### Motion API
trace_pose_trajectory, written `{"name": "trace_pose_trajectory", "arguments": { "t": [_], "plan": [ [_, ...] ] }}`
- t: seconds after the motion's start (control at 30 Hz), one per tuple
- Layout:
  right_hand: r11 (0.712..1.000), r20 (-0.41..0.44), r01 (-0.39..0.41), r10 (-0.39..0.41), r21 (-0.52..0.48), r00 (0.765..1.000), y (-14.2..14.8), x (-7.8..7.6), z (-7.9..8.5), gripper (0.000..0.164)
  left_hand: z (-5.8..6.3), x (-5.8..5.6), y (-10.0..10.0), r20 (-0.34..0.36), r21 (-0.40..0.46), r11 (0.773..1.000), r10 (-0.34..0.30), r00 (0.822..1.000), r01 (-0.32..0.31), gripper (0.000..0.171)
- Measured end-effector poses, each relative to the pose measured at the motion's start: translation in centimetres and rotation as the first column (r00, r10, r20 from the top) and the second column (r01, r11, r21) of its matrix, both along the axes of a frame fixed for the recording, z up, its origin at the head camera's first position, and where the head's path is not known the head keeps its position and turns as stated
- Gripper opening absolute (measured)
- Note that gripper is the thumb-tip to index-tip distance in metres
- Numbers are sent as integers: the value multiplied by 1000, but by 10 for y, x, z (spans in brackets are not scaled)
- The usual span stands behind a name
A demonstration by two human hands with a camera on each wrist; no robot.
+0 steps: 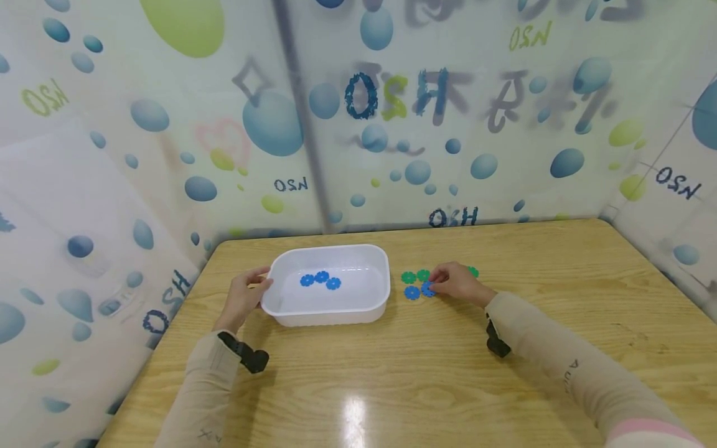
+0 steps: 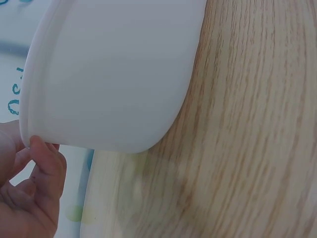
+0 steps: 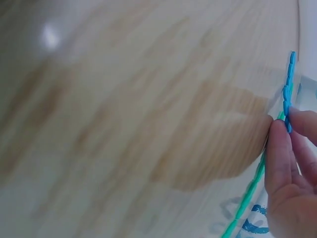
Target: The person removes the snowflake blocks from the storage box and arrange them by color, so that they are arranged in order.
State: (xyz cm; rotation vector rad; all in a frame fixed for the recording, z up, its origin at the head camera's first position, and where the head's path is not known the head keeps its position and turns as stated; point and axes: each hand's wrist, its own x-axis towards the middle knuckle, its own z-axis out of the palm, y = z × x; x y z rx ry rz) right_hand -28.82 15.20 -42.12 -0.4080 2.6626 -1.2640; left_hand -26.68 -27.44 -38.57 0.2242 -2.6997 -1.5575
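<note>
A white plastic basin (image 1: 330,318) stands on the table with three blue flower-shaped discs (image 1: 322,276) lying on its floor. My left hand (image 1: 243,300) grips the basin's left end at the rim, thumb and fingers on the white edge (image 2: 29,99). To the basin's right, my right hand (image 1: 456,283) pinches a blue flower-shaped disc (image 3: 288,104) between thumb and finger. Another blue disc (image 1: 412,292) lies just left of these fingertips. Behind them are green discs (image 1: 408,277), partly covered by the hand; one green disc (image 1: 473,272) shows past the knuckles.
The wooden table (image 1: 347,367) spreads out in front and to the right. A printed curtain wall (image 1: 392,205) rises along its back edge. Each wrist carries a black strap with a camera, the left camera (image 1: 254,359) close to the table.
</note>
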Motion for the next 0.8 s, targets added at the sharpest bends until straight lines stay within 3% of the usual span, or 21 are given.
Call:
{"name": "trace_pose_trajectory", "arguments": {
  "t": [0.3, 0.8],
  "plan": [
    [999, -30, -20, 21, 50, 999, 0, -2, 0, 13, 0, 0, 0, 2, -1, 1000, 2, 1000, -2, 41],
    [998, -43, -36, 38, 52, 998, 1, 1, 2, 15, 2, 1, 1, 9, 2, 1000, -3, 1000, 3, 41]
  ]
}}
